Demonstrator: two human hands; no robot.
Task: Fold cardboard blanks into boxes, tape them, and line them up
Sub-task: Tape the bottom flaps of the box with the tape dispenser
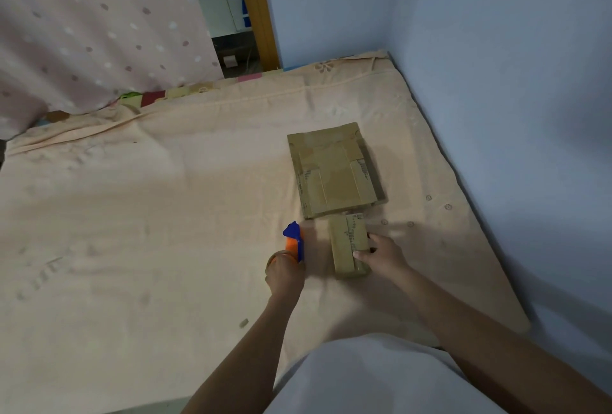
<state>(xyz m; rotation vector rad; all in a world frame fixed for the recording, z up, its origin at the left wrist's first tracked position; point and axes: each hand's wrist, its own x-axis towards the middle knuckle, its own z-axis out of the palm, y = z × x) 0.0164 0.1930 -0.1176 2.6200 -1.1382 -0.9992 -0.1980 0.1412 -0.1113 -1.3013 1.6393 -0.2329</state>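
Note:
A small folded cardboard box [347, 244] lies on the peach bedsheet [165, 215], just in front of a stack of flat cardboard blanks [334, 172]. My right hand [384, 256] grips the box at its right side, thumb on top. To the left of the box, my left hand [284, 273] holds a blue and orange tape dispenser [294, 241] down on the sheet, its blue tip pointing away from me.
A blue wall [496, 66] borders the bed on the right and at the back. A spotted pink curtain [99, 22] hangs at the back left beside a wooden post [258, 9]. My white-clothed knee [371, 377] is at the bottom.

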